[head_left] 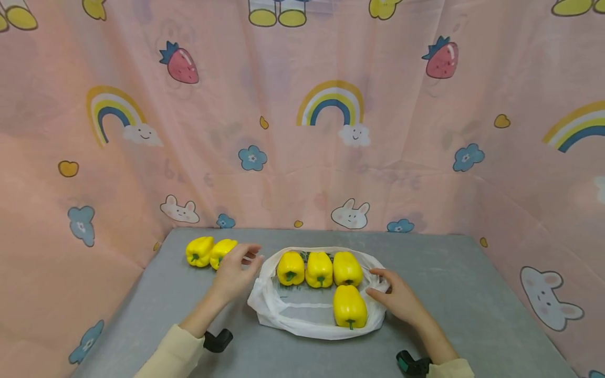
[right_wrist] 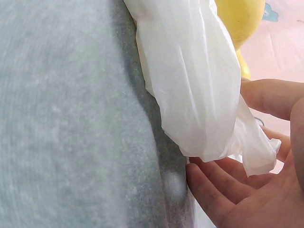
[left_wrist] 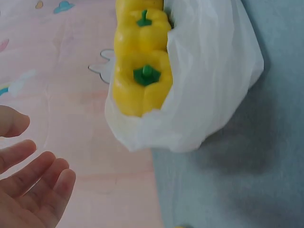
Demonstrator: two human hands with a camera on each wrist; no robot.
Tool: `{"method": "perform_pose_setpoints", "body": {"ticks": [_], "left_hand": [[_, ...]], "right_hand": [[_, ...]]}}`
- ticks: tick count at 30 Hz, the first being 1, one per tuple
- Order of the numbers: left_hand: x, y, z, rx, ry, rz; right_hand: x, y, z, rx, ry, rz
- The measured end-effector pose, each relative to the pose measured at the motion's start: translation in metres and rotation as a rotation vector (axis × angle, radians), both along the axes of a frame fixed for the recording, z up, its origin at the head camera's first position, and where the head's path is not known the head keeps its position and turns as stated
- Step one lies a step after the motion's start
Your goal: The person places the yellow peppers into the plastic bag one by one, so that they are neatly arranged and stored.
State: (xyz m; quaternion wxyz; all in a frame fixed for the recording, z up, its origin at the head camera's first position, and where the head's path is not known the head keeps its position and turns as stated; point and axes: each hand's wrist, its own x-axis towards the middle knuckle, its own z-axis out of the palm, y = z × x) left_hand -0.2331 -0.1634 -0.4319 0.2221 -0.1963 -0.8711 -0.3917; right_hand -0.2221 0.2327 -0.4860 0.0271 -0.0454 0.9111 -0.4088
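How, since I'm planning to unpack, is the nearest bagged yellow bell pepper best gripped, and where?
Probably from above, across its left and right sides: the nearest yellow bell pepper lies stem toward the head camera, the white plastic bag gapes open, and another yellow bell pepper sits close behind.

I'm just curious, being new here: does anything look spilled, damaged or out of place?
Nothing looks spilled or damaged. Four yellow peppers sit in the white bag, its rim merely crumpled. Two other peppers lie outside it on the gray table, which isn't clearly odd.

Left hand [head_left: 238,273] loosely curved, right hand [head_left: 399,297] extended (thumb [right_wrist: 273,97] apart from fingers [right_wrist: 209,191])
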Motion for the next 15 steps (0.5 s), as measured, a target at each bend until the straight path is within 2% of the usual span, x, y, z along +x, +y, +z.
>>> {"method": "perform_pose_setpoints", "body": {"ticks": [10, 15], "left_hand": [[-0.013, -0.027, 0.002, 0.025, 0.003, 0.080], [-0.016, -0.038, 0.001, 0.036, -0.035, 0.132]], "right_hand": [[0.001, 0.000, 0.000, -0.010, 0.012, 0.006], [0.000, 0.000, 0.000, -0.010, 0.006, 0.002]]}}
